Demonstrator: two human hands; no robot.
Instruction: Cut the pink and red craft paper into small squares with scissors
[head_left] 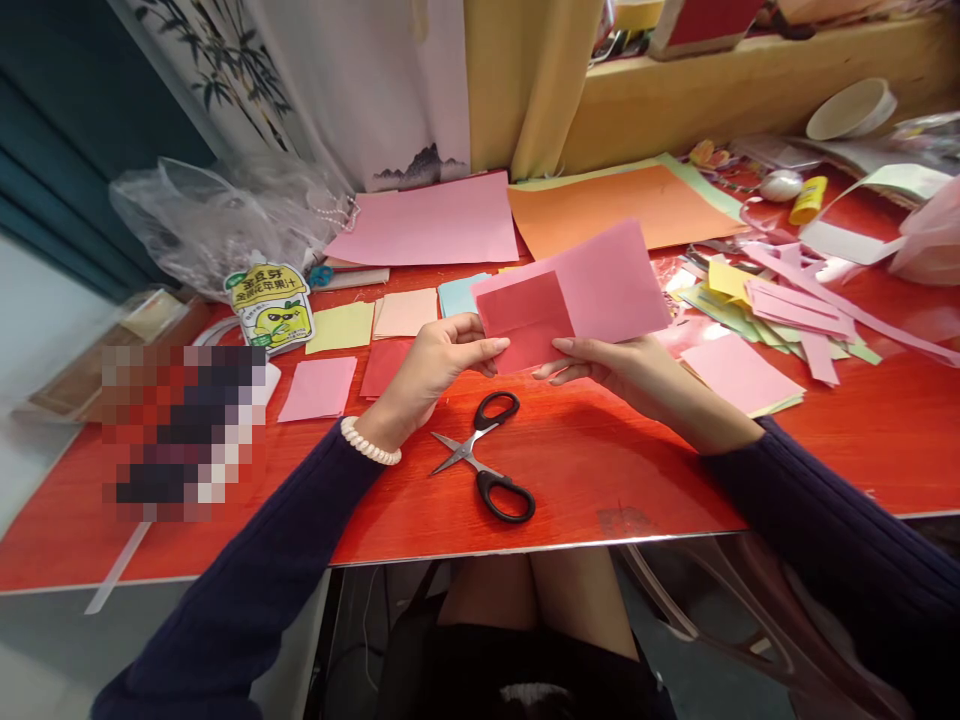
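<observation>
My left hand [442, 355] and my right hand [611, 365] hold one pink sheet of paper [592, 285] above the red table [600, 470]. The sheet's lower left part is folded over into a darker pink flap [525, 315]. The left fingers pinch the flap's left edge. On the right, fingers pinch the sheet's lower edge. Black-handled scissors [484, 460] lie open on the table just below both hands. A white bead bracelet [369, 442] circles my left wrist.
Small paper squares in yellow [341, 327], peach, blue and pink lie behind my hands. Large pink [431, 222] and orange [622, 205] sheets lie further back. Paper strips and scraps [795, 310] pile at the right. A juice pouch [270, 305] and clear plastic bag [202, 220] sit left.
</observation>
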